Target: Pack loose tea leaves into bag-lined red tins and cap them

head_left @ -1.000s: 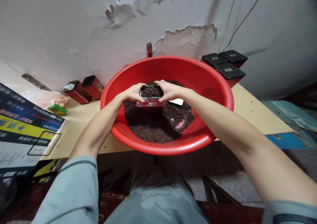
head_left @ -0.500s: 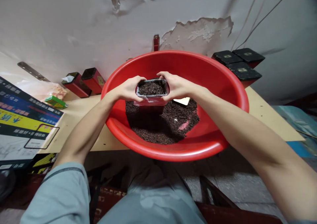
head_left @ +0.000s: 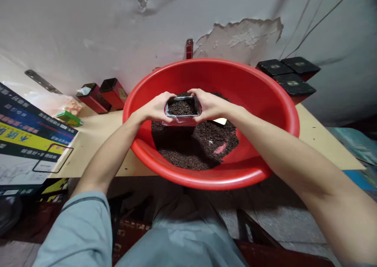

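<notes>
A big red basin [head_left: 265, 102] sits on a pale wooden table and holds a heap of dark loose tea leaves [head_left: 194, 149]. Over the heap I hold a small square tin lined with a clear plastic bag [head_left: 182, 109], filled to the top with the same leaves. My left hand [head_left: 156, 107] grips its left side and my right hand [head_left: 207, 104] grips its right side, fingers curled round the rim. A pale flat scoop or card [head_left: 220, 121] lies in the leaves just right of the tin.
Two open red tins [head_left: 101, 94] stand at the left by the wall. Black-lidded red tins [head_left: 290, 78] are stacked at the back right. A small green box [head_left: 69, 118] and printed cartons [head_left: 26, 141] lie on the left. The peeling wall is right behind the basin.
The tin rose slightly above the leaves between the earlier frames and has now come back down a little. Both hands keep the same grip on it. The view shifted a bit to the left.
</notes>
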`<state>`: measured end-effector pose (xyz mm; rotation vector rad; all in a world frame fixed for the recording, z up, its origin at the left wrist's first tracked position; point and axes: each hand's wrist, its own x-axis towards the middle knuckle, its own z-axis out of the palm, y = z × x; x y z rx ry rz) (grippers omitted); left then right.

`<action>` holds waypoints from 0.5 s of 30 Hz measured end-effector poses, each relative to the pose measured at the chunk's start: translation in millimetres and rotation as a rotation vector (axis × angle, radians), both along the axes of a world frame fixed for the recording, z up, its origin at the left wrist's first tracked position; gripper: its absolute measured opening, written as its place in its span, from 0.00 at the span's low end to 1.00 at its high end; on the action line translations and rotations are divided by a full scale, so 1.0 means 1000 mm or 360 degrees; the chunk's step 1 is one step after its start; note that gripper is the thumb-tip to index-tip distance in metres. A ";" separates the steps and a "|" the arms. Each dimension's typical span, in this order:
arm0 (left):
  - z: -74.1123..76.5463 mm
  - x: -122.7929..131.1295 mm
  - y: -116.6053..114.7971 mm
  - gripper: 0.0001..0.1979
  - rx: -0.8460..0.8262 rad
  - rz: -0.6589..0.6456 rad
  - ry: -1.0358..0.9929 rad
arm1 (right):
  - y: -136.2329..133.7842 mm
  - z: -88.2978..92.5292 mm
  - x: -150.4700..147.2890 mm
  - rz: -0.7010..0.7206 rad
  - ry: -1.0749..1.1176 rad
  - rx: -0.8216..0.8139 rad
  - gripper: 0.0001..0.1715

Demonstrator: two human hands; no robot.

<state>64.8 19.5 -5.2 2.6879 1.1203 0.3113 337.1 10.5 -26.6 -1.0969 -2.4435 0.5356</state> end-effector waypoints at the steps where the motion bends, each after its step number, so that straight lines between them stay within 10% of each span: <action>1: -0.001 0.000 0.000 0.45 0.0003 -0.0003 -0.0005 | 0.001 -0.001 0.000 0.0009 0.0022 0.0010 0.61; 15: -0.003 -0.007 -0.006 0.52 -0.0056 -0.0030 0.0048 | -0.005 0.000 -0.008 0.0085 -0.0034 -0.0050 0.61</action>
